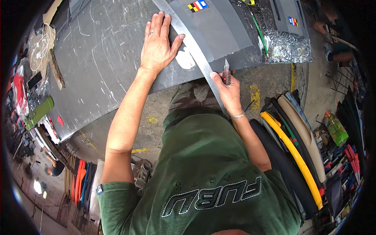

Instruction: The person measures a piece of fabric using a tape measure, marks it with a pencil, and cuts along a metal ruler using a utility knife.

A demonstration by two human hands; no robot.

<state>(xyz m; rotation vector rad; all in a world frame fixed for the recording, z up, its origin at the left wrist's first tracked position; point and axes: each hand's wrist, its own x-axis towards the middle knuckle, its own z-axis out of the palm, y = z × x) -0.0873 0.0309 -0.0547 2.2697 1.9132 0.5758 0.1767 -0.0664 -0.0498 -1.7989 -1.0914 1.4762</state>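
My left hand [159, 47] lies flat on the dark scratched tabletop, fingers stretched out, the index fingertip at the edge of a long metal ruler [194, 49]. That ruler runs diagonally along a grey sheet [215, 35], which bears a patch of colourful flags [197, 5]. At the table's front edge, my right hand [229, 94] is closed around a utility knife [226, 71], its blade pointing up and away from me. The right thumb rests against the ruler, whose near end overhangs the edge. A white patch [185, 58] shows on the table between my hands.
A green pencil [260, 35] and a clear plastic packet [291, 51] lie at the table's right. Rolls of material, one of them yellow [293, 150], stand to my right. A green roll [40, 111] and a wooden stick [56, 69] are at the left. Other people appear at both sides.
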